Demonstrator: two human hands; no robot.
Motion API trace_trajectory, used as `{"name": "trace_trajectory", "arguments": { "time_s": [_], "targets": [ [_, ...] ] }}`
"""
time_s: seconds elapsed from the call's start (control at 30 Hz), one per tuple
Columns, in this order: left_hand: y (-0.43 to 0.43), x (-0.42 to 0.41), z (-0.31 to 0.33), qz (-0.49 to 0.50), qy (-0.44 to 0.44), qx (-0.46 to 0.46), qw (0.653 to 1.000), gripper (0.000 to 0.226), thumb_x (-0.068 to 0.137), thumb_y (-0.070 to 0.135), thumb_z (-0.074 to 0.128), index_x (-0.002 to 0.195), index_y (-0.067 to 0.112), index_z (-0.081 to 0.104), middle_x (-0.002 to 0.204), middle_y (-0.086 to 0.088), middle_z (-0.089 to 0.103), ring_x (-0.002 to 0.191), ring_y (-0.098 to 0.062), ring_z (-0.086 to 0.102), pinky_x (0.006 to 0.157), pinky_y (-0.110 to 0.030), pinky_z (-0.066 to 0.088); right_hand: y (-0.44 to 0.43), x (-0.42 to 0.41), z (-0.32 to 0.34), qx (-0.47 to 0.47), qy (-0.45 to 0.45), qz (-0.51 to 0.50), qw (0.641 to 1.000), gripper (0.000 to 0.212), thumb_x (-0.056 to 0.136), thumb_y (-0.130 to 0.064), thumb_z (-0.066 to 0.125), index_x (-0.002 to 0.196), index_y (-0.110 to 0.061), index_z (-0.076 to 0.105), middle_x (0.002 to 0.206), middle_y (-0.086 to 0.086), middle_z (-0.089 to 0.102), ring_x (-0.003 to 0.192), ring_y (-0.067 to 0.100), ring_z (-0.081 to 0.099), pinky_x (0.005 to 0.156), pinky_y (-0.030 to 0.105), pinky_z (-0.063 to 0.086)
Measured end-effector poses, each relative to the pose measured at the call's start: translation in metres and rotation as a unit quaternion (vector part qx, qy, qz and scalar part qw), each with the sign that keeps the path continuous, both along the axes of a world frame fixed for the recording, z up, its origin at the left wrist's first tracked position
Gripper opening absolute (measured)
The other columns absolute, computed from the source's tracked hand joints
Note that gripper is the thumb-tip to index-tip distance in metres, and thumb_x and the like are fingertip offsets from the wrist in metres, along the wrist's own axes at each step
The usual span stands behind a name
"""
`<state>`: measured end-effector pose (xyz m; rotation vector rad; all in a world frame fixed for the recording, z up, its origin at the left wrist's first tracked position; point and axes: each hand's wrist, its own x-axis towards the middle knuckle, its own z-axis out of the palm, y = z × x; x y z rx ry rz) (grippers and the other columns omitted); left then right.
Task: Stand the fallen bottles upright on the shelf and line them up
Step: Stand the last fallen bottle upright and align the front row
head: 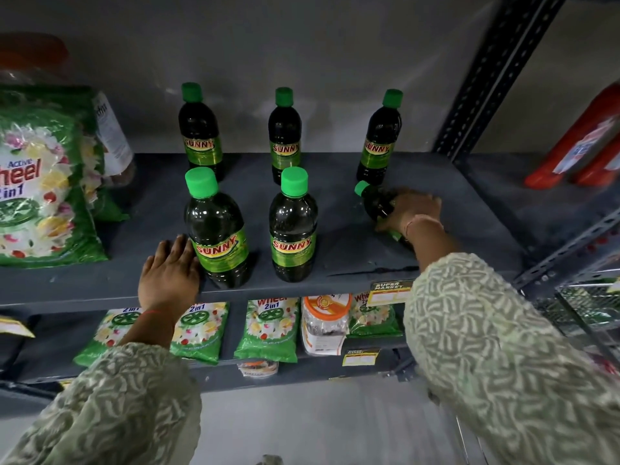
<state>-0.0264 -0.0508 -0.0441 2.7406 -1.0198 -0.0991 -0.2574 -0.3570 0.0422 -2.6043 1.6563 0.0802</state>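
Dark bottles with green caps and "SUNNY" labels stand on a grey shelf [335, 229]. Three stand upright in the back row [201, 135], [285, 139], [380, 142]. Two stand upright in the front row [218, 229], [293, 229]. A sixth bottle [375, 201] lies tilted at the front right, cap pointing left and back. My right hand [414, 208] is closed over its body. My left hand [169, 271] rests flat on the shelf's front edge, fingers apart, touching the left side of the front left bottle.
Green "Wheel" detergent bags [40, 182] stand at the shelf's left end. Red bottles [583, 142] lie on the neighbouring shelf to the right, past a slotted metal upright [496, 72]. More detergent bags [268, 327] and a clear jar [323, 323] fill the shelf below.
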Motion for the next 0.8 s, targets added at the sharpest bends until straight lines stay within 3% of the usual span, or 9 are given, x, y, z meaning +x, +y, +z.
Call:
{"name": "trace_trajectory", "arguments": {
  "time_s": [0.1,0.17,0.3,0.4,0.57,0.7,0.8],
  "targets": [
    [0.000,-0.001,0.001,0.003,-0.002,-0.016,1.000,0.048,0.094,0.026,0.025,0.141,0.018,0.024,0.154,-0.004,0.025,0.143,-0.027,0.016,0.116,-0.045,0.018,0.011,0.004,-0.007,-0.046,-0.080,-0.030,0.995,0.070,0.064,-0.047,0.074,0.120,-0.013,0.050,0.124,0.016,0.057,0.119,0.035,0.044,0.098,0.039,0.032],
    [0.000,-0.002,0.001,0.004,-0.003,-0.018,1.000,0.051,0.092,0.030,0.020,0.140,0.018,0.026,0.153,-0.005,0.026,0.143,-0.028,0.017,0.115,-0.046,0.019,0.017,0.010,-0.007,-0.080,-0.182,-0.052,0.979,0.068,0.063,-0.047,0.075,0.113,-0.008,0.051,0.118,0.019,0.059,0.115,0.036,0.045,0.095,0.040,0.033],
    [0.001,-0.001,0.001,0.000,-0.009,-0.013,1.000,0.063,0.081,0.037,0.014,0.139,0.017,0.029,0.152,-0.006,0.030,0.142,-0.029,0.019,0.114,-0.047,0.022,0.034,0.030,-0.004,-0.051,-0.456,-0.081,0.885,0.078,0.058,-0.042,0.081,0.114,-0.003,0.044,0.117,0.019,0.057,0.114,0.036,0.045,0.094,0.042,0.037],
    [0.002,-0.001,0.002,0.000,-0.005,-0.014,1.000,0.065,0.080,0.038,0.013,0.140,0.017,0.028,0.152,-0.006,0.029,0.142,-0.029,0.018,0.114,-0.047,0.020,0.046,0.039,-0.012,-0.021,-0.563,-0.072,0.823,0.085,0.056,-0.038,0.083,0.117,0.000,0.040,0.118,0.020,0.054,0.112,0.036,0.047,0.092,0.046,0.044],
    [0.001,-0.001,0.001,0.002,-0.002,-0.018,1.000,0.054,0.089,0.032,0.019,0.141,0.017,0.027,0.153,-0.005,0.027,0.143,-0.028,0.017,0.115,-0.046,0.019,0.054,0.040,-0.020,-0.025,-0.581,-0.069,0.811,0.091,0.056,-0.039,0.083,0.122,0.003,0.039,0.118,0.021,0.053,0.111,0.036,0.047,0.091,0.045,0.045],
    [0.002,0.000,0.002,-0.002,-0.002,-0.013,1.000,0.060,0.084,0.037,0.013,0.139,0.018,0.029,0.151,-0.004,0.031,0.141,-0.028,0.020,0.115,-0.046,0.022,0.059,0.039,-0.028,-0.055,-0.554,-0.071,0.828,0.109,0.047,-0.063,0.074,0.124,0.004,0.038,0.123,0.022,0.051,0.116,0.037,0.045,0.098,0.039,0.033],
    [0.001,0.001,0.000,0.005,0.003,-0.011,1.000,0.049,0.093,0.029,0.023,0.141,0.018,0.025,0.154,-0.003,0.026,0.143,-0.027,0.016,0.116,-0.044,0.018,0.062,0.034,-0.042,-0.026,-0.538,-0.096,0.837,0.102,0.049,-0.048,0.082,0.127,-0.001,0.038,0.125,0.021,0.050,0.119,0.036,0.044,0.101,0.041,0.035]
  ]
}}
